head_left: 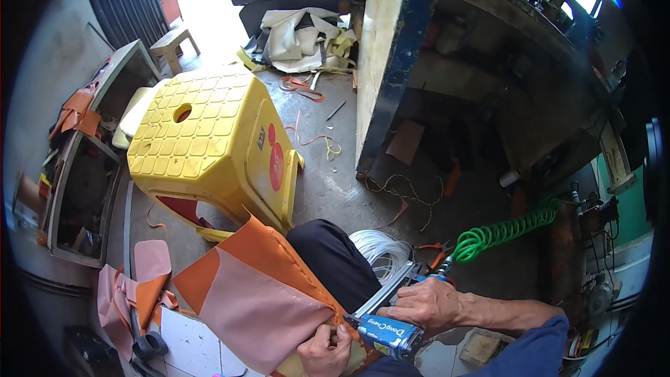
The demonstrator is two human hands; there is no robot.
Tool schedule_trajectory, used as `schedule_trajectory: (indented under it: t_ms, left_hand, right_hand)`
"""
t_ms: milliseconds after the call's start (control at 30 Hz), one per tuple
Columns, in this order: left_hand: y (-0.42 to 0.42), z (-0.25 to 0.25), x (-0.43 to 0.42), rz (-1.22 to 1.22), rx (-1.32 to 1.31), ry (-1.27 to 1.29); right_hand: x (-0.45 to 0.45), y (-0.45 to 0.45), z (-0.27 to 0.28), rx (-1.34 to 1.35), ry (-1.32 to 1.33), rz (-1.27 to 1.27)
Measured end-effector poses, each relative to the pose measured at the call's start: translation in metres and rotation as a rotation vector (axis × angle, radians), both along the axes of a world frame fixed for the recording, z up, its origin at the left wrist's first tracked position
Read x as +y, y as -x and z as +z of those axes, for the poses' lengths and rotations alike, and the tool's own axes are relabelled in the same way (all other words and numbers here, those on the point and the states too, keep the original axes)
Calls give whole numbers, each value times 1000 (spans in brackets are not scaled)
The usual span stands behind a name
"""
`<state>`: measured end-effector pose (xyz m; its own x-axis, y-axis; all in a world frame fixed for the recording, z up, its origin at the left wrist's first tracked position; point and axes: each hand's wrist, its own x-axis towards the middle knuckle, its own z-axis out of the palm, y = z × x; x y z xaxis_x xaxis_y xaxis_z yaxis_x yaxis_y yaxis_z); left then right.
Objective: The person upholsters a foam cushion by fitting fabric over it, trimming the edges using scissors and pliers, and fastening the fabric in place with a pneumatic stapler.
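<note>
1. left hand (326, 351) pinched the orange-and-pink cover (259, 307) by its edge, seemingly keeping it taut.
2. right hand (426, 304) wrapped round the blue staple gun (389, 336), nose near that edge, probably for steady aim.
3. cover lay beside the bent knee (326, 258), likely for easy reach.

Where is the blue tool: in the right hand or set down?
In the right hand, which is wrapped around the blue tool, with its nose close to the left hand.

Yellow stool (220, 136), small wooden bench (169, 41), scrap heap (293, 40)
</note>
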<state>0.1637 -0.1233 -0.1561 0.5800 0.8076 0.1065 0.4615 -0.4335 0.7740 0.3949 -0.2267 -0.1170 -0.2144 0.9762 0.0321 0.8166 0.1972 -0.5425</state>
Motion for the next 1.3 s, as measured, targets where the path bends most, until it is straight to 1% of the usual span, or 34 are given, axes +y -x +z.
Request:
schedule_trajectory:
  t_ms: [100, 167, 267, 300, 400, 500, 533, 667, 767, 833, 900, 967, 1000, 1033, 1100, 1133, 1200, 1233, 1300]
  left_hand:
    - [-2, -5, 3, 7, 4, 49]
    - [-3, -12, 5, -47, -43, -56]
    - [-6, -13, 6, -20, -13, -23]
    - [-6, -14, 6, -18, -11, -17]
    - [-4, -20, 6, -28, 12, -5]
    - [-5, -20, 8, -21, -22, -37]
    - [-4, -19, 8, -21, -1, -39]
    - [-1, -25, 6, -32, 34, -28]
    - [-6, -20, 5, -9, 12, -37]
    - [-5, -23, 7, -12, 10, -61]
    - [-3, -20, 5, -27, 12, -79]
    - [-2, -9, 6, -55, 42, 30]
    - [-2, 1, 8, -97, 35, 30]
    - [-1, 10, 4, -146, 122, 50]
    - [5, 0, -6, -289, 229, 9]
    - [8, -6, -8, -289, 234, 16]
    - [4, -7, -5, -233, 197, 133]
    - [3, -5, -3, -232, 197, 132]
    - [2, 0, -1, -189, 87, 136]
  right_hand:
    - [13, -2, -6, -7, 42, 68]
    - [19, -1, -8, -17, 69, 98]
    - [32, 3, -4, -107, 241, 85]
    - [34, 2, -3, -105, 247, 88]
    - [33, -4, -5, -13, 229, 70]
    - [19, -8, -13, -16, 240, 77]
    - [15, -8, -14, 32, 201, 67]
    - [9, -5, -13, 30, 226, 60]
    - [14, 0, -18, 39, 165, 62]
    - [16, 2, -19, -43, 236, 88]
    - [15, 2, -14, -31, 234, 80]
    - [14, 0, -12, -31, 216, 71]
    - [9, -4, -12, -8, 198, 59]
    - [5, -9, -12, 14, 181, 50]
    - [-5, -13, -13, 21, 169, 19]
    - [-10, -14, -17, 41, 168, -1]
    - [-13, -15, -17, 74, 173, -13]
    - [-14, -14, -18, 74, 172, -12]
    - [-16, -12, -21, 53, 155, 22]
